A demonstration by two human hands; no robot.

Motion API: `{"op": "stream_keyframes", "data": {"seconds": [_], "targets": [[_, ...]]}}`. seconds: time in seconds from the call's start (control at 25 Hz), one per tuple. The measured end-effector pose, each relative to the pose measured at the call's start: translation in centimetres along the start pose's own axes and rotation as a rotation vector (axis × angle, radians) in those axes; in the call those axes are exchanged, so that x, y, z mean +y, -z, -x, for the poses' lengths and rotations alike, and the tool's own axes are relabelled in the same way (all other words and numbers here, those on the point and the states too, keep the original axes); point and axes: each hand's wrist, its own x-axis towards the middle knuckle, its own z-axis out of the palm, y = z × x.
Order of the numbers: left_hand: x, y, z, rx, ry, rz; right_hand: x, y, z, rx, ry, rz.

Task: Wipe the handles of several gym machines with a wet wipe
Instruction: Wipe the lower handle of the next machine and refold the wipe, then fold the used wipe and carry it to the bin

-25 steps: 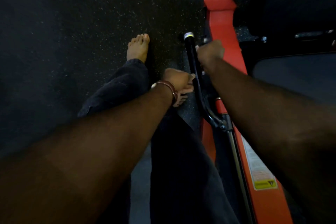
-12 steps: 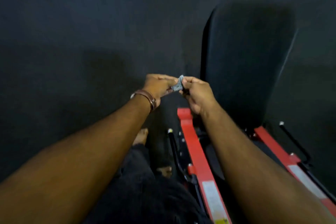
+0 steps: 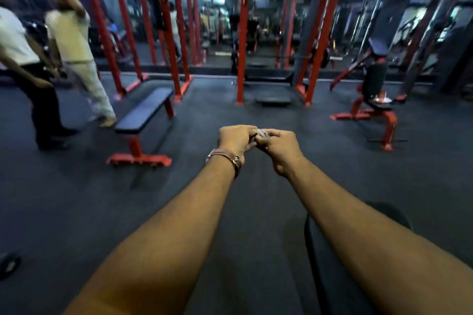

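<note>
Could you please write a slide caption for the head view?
Both hands, left and right, pinch a crumpled wet wipe above the gym floor.

Hands: two, left hand (image 3: pixel 236 138) and right hand (image 3: pixel 279 148)
Wet wipe (image 3: pixel 262 133): one
Flat bench (image 3: pixel 143 112): one
People standing (image 3: pixel 74 41): two
Wristband (image 3: pixel 227 157): one

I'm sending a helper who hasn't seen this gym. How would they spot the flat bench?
Start at the row of red uprights before the mirrored back wall. The flat bench stands on the floor in front of them, left of centre. Unlike the seat on the right, it has no backrest.
</note>
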Motion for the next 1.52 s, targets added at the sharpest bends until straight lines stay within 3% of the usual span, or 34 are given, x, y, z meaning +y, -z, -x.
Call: {"op": "stream_keyframes", "data": {"seconds": [0.36,0.6,0.96,1.2,1.52], "targets": [[9.1,-0.6,-15.0,-0.004,-0.2,0.067,-6.9,-6.7,-14.8,0.121,0.196,-0.157],[11.0,-8.0,-29.2,-0.043,-0.194,0.079,-8.7,-3.8,-29.1,0.204,0.212,-0.165],[4.0,-37.4,-51.8,-0.367,-0.088,0.075,-11.4,19.4,-54.2,0.487,0.285,-0.071],[-2.0,-60.8,-60.4,-0.611,0.068,0.114,-16.4,36.5,-64.2,0.795,0.345,-0.051],[-7.7,-84.4,-70.8,-0.985,0.185,0.107,-18.1,55.7,-79.1,1.203,0.473,-0.044]]}}
